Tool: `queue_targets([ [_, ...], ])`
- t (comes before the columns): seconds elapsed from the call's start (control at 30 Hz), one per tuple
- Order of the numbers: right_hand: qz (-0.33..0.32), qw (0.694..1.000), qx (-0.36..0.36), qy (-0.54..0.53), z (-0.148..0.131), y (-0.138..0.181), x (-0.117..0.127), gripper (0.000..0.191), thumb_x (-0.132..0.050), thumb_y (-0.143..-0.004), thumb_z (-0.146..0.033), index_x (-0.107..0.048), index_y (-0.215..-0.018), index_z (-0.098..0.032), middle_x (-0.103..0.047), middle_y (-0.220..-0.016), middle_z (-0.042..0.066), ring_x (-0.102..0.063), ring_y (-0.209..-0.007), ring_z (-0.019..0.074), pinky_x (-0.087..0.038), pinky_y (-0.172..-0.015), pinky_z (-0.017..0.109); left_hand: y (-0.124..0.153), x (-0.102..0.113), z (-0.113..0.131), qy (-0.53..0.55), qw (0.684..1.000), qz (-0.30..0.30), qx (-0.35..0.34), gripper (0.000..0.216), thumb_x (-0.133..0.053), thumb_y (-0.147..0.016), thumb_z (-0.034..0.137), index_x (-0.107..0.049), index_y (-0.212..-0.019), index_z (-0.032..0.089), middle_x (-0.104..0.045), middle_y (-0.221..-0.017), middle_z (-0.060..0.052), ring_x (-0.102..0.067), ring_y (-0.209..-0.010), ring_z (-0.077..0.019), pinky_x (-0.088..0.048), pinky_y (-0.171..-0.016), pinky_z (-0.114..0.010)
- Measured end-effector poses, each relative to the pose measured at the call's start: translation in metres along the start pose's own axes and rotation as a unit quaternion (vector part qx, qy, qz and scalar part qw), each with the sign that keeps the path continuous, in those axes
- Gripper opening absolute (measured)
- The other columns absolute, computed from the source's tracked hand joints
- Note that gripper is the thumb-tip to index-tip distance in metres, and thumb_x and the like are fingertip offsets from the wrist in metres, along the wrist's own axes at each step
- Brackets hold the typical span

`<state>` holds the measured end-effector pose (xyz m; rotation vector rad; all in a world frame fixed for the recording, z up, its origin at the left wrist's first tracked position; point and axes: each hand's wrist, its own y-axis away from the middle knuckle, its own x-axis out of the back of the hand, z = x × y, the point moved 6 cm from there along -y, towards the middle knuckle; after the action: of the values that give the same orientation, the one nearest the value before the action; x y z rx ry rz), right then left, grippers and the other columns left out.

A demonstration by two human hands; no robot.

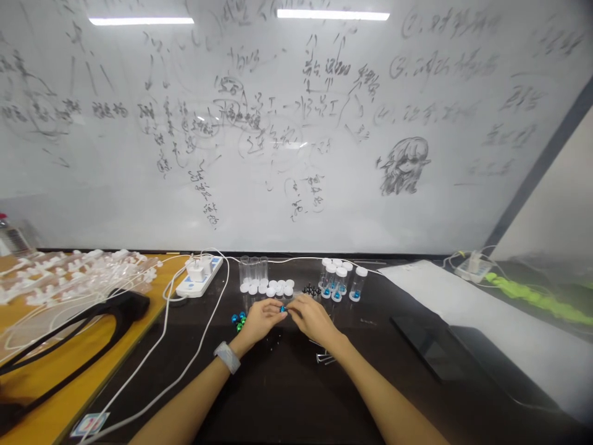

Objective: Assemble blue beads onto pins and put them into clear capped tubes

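Note:
In front of me, a small shiny blue ball is pinched between the thumb and fingers of my left hand. My right hand meets it from the other side, fingertips pressed together by the ball; anything in them is too small to make out. Loose blue and green metallic balls lie just left of my left hand. Beyond my hands are white round caps and a pile of small black pieces. Capped clear tubes with blue balls inside stand behind my right hand.
Clear tubes stand at the back, left of centre. Metal nail-like pieces lie by my right forearm. A power strip with white cables is at left; a black tablet and white sheet are at right.

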<state>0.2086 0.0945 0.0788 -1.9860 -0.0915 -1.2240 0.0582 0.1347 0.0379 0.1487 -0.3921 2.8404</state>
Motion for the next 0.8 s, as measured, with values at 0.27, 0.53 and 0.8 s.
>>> queue_targets([
  [0.27,-0.004,0.998,0.004,0.063,-0.004,-0.001,-0.003,0.018,-0.048,-0.098,-0.021,-0.062,-0.087,-0.019,-0.066,-0.085,0.007,-0.055,-0.088,0.0217,-0.042,-0.083,0.034,0.0,0.0,0.002,-0.011,1.0,0.006,0.006,0.037,-0.085,-0.065,0.036,-0.071,-0.092,0.014,-0.075,-0.079,-0.008,-0.072,-0.077,-0.0224,-0.057,-0.075,-0.034],
  [0.53,-0.012,0.999,0.023,0.048,-0.006,0.0,-0.003,0.016,-0.047,-0.097,-0.016,-0.063,-0.099,-0.02,-0.062,-0.092,0.007,-0.055,-0.092,0.022,-0.045,-0.082,0.033,0.001,0.001,0.004,-0.008,1.0,0.01,-0.005,0.037,-0.084,-0.066,0.037,-0.072,-0.092,0.014,-0.076,-0.08,-0.009,-0.072,-0.078,-0.0232,-0.058,-0.075,-0.034],
  [0.8,-0.004,0.998,-0.001,0.07,-0.005,-0.001,-0.003,0.016,-0.048,-0.098,-0.018,-0.06,-0.087,-0.019,-0.063,-0.086,0.007,-0.054,-0.087,0.0222,-0.043,-0.08,0.034,0.001,-0.001,0.0,-0.01,1.0,0.003,0.001,0.038,-0.084,-0.066,0.038,-0.071,-0.092,0.014,-0.076,-0.08,-0.009,-0.072,-0.077,-0.0227,-0.058,-0.075,-0.034],
])
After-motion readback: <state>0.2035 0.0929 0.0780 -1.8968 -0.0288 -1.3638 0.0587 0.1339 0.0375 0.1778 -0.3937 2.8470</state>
